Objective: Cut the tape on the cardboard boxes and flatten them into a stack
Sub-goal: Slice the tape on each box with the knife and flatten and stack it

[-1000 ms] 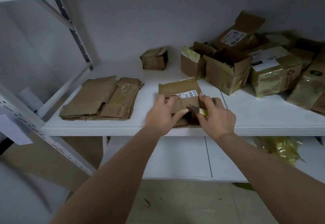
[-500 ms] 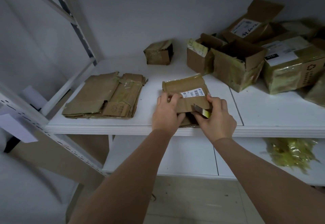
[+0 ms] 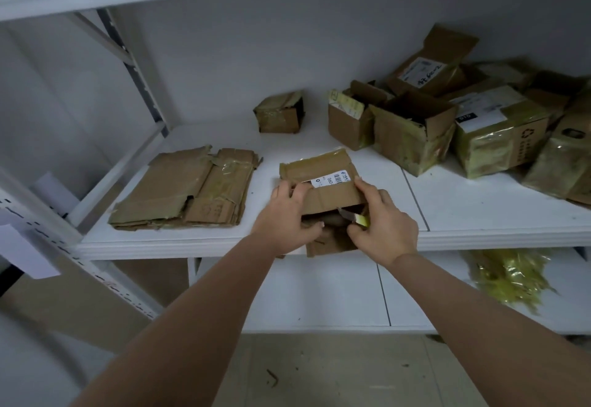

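The left hand [image 3: 289, 214] is gripping the near-left side of a small cardboard box [image 3: 323, 195], fingers laid over its top panel and thumb tucked underneath, apparently steadying the box while the other hand works on it. The right hand [image 3: 382, 224] is clamping the opposite side with its fingertips on the top edge while also holding a utility knife [image 3: 353, 217] with a yellow-green handle; the blade is pointing left into the dark gap under the raised flap, which suggests the box is being pried open or its remaining tape is being reached from inside. Both hands are closed around what they hold.

The box is sitting at the front edge of the white shelf [image 3: 479, 214], partly overhanging it, probably so both wrists can be working from below the shelf lip. A white barcode label [image 3: 329, 179] is showing on its top face, between the two hands.

To the left, well apart from the hands, a stack of flattened boxes [image 3: 185, 189] is lying on the same shelf, likely where this box is heading once collapsed. Further back, one small taped box [image 3: 279, 115] is standing alone near the wall. To the right, a pile of unflattened boxes [image 3: 447, 118], several wrapped in yellowish tape and some already open, is waiting. On the lower shelf, a heap of yellowish tape scraps [image 3: 508, 275] is lying at the right.
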The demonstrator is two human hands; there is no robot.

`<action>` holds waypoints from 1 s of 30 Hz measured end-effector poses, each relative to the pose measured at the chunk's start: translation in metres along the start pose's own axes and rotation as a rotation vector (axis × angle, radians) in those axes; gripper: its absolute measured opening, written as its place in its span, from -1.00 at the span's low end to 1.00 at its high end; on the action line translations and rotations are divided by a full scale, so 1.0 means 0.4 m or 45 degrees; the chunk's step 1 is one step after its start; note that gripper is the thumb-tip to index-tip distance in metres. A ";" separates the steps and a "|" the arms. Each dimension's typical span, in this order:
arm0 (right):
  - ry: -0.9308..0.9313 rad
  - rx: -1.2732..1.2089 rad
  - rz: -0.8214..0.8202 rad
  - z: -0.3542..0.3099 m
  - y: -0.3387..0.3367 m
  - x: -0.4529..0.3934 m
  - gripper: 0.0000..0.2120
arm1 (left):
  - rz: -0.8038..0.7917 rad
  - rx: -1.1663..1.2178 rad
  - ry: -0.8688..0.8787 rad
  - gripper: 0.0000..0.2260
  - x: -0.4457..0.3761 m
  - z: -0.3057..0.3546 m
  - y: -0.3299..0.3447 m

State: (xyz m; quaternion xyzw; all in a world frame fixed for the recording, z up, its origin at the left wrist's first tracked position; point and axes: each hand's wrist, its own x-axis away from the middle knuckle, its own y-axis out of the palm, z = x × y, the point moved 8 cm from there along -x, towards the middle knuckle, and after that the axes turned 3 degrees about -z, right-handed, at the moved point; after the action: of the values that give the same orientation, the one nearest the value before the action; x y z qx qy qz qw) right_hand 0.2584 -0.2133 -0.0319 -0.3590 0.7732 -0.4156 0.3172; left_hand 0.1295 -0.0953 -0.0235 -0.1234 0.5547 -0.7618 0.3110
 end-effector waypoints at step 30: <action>-0.004 0.165 0.056 -0.070 -0.029 -0.094 -0.66 | -0.252 -0.159 -0.160 -0.37 -0.011 -0.041 0.009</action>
State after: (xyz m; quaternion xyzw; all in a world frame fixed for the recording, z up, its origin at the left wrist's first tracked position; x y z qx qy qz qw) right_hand 0.2600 -0.1755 -0.0017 -0.3214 0.7517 -0.4573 0.3500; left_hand 0.1254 -0.0809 -0.0321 -0.2439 0.5655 -0.7436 0.2602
